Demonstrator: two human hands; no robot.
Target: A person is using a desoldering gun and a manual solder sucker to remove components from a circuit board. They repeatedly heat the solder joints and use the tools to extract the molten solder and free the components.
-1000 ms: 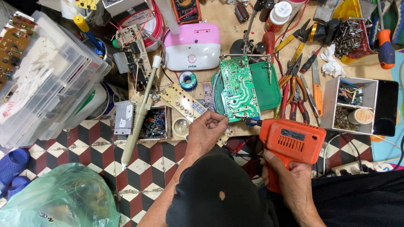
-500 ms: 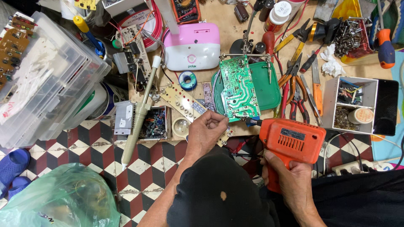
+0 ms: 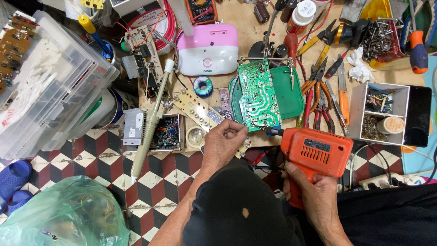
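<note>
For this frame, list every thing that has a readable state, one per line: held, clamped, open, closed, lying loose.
Orange pistol-grip soldering gun: gripped by right hand, tip at the board's lower edge.
Green printed circuit board: clamped upright-tilted in the helping-hands stand over a green tray.
Left hand: closed, fingertips pinched at the board's lower edge.
Cream desoldering pump: lying loose.
Pink-and-white case: closed.
White compartment box: open.

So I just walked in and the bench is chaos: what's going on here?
A person is working on a green circuit board clamped upright over a green tray. The right hand grips an orange soldering gun, tip at the board's lower edge. The left hand pinches something small beside it. Pliers lie nearby.
</note>
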